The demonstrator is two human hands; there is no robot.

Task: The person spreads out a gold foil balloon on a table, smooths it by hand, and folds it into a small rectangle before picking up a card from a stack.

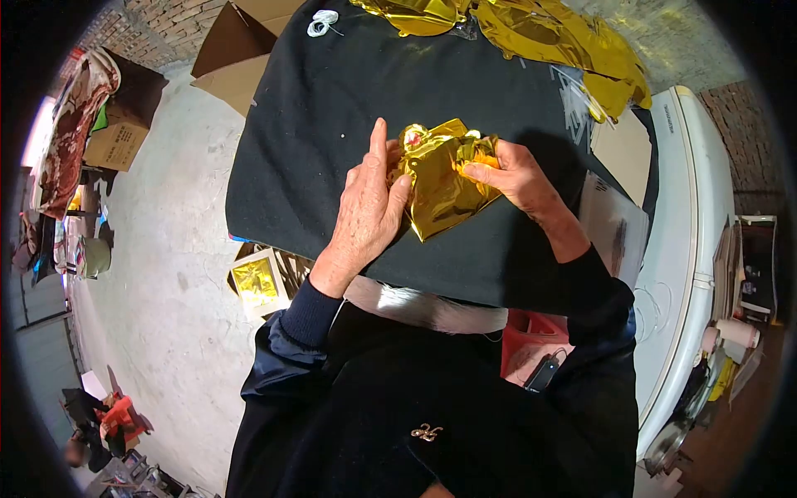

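A shiny gold foil piece [444, 187] is held up over the black cloth [307, 166], its lower corner pointing toward me. My right hand [523, 178] pinches its gathered right side between thumb and fingers. At the foil's left edge is my left hand [369, 199], with the index finger raised and the thumb against the foil; its other fingers are partly hidden behind. A small red and white spot shows at the foil's upper left. More gold foil pieces [556, 41] lie at the cloth's far edge, beside thin white sticks [573, 104].
A white string bundle [322, 23] lies at the far left of the cloth. Open cardboard boxes [237, 58] stand beyond the left edge. A white appliance [681, 249] is at the right. White strands [423, 307] lie along the near edge. A person [87, 427] is at the lower left.
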